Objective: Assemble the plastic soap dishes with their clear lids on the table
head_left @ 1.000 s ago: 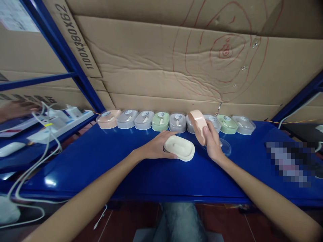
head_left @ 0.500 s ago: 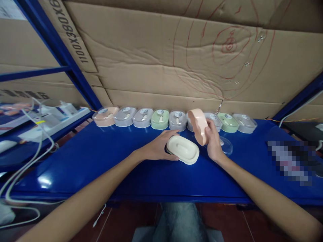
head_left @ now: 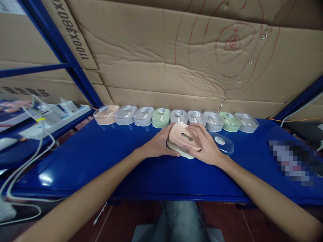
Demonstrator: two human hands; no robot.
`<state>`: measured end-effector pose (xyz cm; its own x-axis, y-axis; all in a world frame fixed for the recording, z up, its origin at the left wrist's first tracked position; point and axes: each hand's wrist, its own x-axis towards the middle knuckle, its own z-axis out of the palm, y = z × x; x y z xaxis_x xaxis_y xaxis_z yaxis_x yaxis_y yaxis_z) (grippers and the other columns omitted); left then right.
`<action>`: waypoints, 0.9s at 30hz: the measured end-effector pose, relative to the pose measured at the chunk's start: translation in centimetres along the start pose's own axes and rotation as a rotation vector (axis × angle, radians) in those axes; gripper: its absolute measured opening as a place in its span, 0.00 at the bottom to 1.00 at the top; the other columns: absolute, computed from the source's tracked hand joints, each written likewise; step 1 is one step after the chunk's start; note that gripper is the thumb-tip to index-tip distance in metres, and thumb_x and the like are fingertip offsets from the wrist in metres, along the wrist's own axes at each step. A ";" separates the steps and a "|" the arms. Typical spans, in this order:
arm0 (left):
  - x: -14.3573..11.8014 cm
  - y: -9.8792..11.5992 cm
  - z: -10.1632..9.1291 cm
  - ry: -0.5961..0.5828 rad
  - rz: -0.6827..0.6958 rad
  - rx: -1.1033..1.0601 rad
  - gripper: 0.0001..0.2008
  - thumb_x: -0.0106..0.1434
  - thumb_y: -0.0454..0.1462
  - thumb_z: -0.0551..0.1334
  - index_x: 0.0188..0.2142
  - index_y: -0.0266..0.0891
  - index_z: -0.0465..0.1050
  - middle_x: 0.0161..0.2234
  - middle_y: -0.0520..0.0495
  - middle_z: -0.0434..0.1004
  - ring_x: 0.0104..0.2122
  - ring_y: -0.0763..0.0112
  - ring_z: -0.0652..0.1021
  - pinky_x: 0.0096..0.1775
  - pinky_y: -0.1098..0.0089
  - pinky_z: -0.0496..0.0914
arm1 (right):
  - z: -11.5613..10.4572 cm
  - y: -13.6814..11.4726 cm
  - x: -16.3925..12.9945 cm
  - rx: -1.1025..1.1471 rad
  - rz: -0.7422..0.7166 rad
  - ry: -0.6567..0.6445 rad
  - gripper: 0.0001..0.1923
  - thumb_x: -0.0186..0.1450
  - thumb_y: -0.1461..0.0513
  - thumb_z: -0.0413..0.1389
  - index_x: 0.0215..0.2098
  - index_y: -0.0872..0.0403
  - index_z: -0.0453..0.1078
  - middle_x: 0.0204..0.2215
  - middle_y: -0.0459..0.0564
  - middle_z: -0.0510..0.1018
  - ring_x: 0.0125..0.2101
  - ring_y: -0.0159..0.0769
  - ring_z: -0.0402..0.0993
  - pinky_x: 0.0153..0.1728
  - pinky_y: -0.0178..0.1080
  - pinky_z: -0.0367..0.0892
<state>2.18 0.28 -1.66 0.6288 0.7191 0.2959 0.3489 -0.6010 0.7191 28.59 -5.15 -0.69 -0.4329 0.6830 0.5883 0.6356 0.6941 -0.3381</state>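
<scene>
Above the blue table, my left hand (head_left: 158, 144) curls round the left end of a cream oval soap dish base (head_left: 186, 155). A peach soap dish shell (head_left: 178, 133) with a slot in its top sits over that base, tilted, covering most of it. My right hand (head_left: 208, 146) grips the shell's right end, thumb on the near side and fingers over the far side. Whether the two pieces are fully seated I cannot tell. Just beyond the right hand, a clear oval lid (head_left: 223, 144) with a round sticker lies on the table.
Along the back of the table (head_left: 141, 178) runs a row of several lidded soap boxes, among them a peach one (head_left: 107, 116), a green one (head_left: 161, 118) and a grey one (head_left: 247, 123). Cardboard (head_left: 151, 50) stands behind. White cables (head_left: 30, 168) hang at the left.
My right hand has brought the peach shell left and down from beside the base to over it, turning it slot side up. My left hand still holds the base, slightly higher.
</scene>
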 end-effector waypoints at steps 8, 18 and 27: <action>-0.1 0.5 -0.8 -0.056 -0.076 -0.001 0.68 0.51 0.56 0.82 0.80 0.46 0.47 0.77 0.33 0.58 0.74 0.29 0.61 0.72 0.35 0.59 | 0.3 0.1 -0.1 -0.037 -0.094 -0.082 0.31 0.72 0.50 0.63 0.68 0.49 0.61 0.64 0.63 0.68 0.65 0.61 0.71 0.62 0.65 0.74; -0.1 -0.5 -0.4 -0.063 -0.040 0.083 0.61 0.49 0.58 0.82 0.76 0.49 0.59 0.75 0.36 0.63 0.73 0.30 0.64 0.71 0.34 0.59 | 0.5 -0.1 -0.1 -0.091 -0.142 -0.171 0.32 0.72 0.50 0.63 0.68 0.53 0.63 0.65 0.66 0.70 0.65 0.60 0.70 0.64 0.64 0.72; 0.1 0.5 -0.6 -0.048 0.073 0.059 0.48 0.52 0.56 0.81 0.68 0.50 0.71 0.67 0.41 0.75 0.66 0.37 0.73 0.69 0.37 0.63 | 0.6 -0.1 -0.1 -0.113 -0.149 -0.218 0.33 0.73 0.50 0.60 0.71 0.51 0.59 0.67 0.65 0.68 0.64 0.62 0.69 0.63 0.67 0.70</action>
<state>1.98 0.23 -0.87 0.6859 0.6560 0.3150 0.3401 -0.6717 0.6582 28.18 -5.18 -1.12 -0.6463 0.6166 0.4495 0.6166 0.7690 -0.1684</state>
